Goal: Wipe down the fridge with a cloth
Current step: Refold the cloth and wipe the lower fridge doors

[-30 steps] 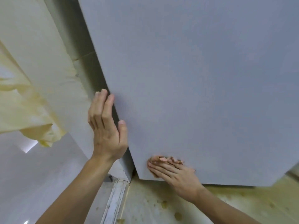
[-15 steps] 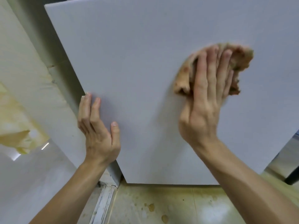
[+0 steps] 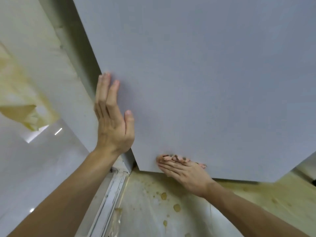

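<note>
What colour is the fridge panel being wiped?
Fridge panel: plain pale grey, head view.

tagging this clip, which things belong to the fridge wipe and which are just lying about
In the job: fridge, cloth, right hand pressing the cloth low on the fridge, left hand flat on it.
Just about: stained floor, floor rail, yellowish fabric at left.

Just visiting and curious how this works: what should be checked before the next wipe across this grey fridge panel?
1. The right hand on the cloth: ok, pressed at the bottom edge of the fridge panel.
2. The left hand steadying the fridge panel: ok, flat near its left edge.
3. Path upward: ok, nothing on it.
4. How clean the cloth is: cannot tell, mostly hidden.
5. The floor below: not ok, brown spots.
</note>
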{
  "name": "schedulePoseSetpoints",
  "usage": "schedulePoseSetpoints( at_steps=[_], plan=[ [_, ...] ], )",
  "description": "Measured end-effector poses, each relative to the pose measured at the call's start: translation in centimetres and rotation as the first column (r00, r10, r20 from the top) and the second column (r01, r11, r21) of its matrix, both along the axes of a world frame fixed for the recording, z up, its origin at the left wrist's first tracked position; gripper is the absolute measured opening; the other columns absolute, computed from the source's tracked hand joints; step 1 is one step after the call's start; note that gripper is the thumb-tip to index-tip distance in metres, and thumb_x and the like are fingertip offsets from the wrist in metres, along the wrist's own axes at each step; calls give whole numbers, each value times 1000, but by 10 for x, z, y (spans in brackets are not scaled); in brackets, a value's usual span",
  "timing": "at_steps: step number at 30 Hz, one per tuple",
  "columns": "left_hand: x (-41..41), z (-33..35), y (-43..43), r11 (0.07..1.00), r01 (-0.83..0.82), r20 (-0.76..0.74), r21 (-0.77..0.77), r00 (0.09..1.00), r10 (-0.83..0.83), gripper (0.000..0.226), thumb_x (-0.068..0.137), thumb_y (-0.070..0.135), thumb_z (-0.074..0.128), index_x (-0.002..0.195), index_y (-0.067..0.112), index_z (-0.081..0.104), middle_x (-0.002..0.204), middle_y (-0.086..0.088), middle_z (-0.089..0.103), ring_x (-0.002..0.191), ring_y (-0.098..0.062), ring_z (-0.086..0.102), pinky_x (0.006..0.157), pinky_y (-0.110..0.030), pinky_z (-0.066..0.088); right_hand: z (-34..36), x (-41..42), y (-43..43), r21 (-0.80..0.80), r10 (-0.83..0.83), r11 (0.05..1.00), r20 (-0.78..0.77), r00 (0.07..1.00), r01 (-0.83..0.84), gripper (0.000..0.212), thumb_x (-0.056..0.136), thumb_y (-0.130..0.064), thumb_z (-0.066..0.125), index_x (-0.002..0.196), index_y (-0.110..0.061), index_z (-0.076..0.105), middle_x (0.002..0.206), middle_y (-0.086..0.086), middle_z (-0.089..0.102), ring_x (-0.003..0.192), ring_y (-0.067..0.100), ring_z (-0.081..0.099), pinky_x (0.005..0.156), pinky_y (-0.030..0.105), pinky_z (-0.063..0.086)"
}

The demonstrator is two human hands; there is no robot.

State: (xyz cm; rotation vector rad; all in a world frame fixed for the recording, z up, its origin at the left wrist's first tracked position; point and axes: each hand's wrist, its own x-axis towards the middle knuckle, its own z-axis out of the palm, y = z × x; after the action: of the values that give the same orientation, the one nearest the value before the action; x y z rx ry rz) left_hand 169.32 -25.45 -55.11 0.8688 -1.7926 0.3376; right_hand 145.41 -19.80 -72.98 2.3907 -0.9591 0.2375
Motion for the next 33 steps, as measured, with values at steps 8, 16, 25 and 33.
schedulePoseSetpoints(
  at_steps=[8,16,25,33],
  plan=[
    [8,2,5,999,-1,19,52,1000,0,79,81,-12,53,154,-9,26,165,-27,18,158,-39,15,130,-45,13,32,28,-7,72,38,996,223,974,-56,62,110,-5,2,157,-7,43,166,5,38,155,19,33,131,31,0],
    [14,-1,-1,997,-61,114,51,992,55,79,82,-14,53,157,-10,27,165,-33,19,158,-39,11,126,-64,16,65,95,-41,-256,104,966,470,877,22,52,109,0,20,156,-6,41,164,6,38,155,18,31,131,37,15],
    [-13,-12,-2,991,-135,142,-8,981,134,80,90,9,55,159,-3,18,165,-25,11,161,-20,-9,130,-51,2,-22,-40,12,-9,-62,998,-14,998,62,55,112,-13,27,166,-16,21,172,-3,24,159,12,16,131,31,-4],
    [-79,-22,19,995,-88,218,-38,971,94,86,85,13,64,159,6,21,165,-19,13,161,-16,-12,130,-47,1,122,-89,15,-327,23,914,634,773,241,65,94,13,46,157,-5,39,172,-3,18,161,21,14,130,47,9]
  ],
)
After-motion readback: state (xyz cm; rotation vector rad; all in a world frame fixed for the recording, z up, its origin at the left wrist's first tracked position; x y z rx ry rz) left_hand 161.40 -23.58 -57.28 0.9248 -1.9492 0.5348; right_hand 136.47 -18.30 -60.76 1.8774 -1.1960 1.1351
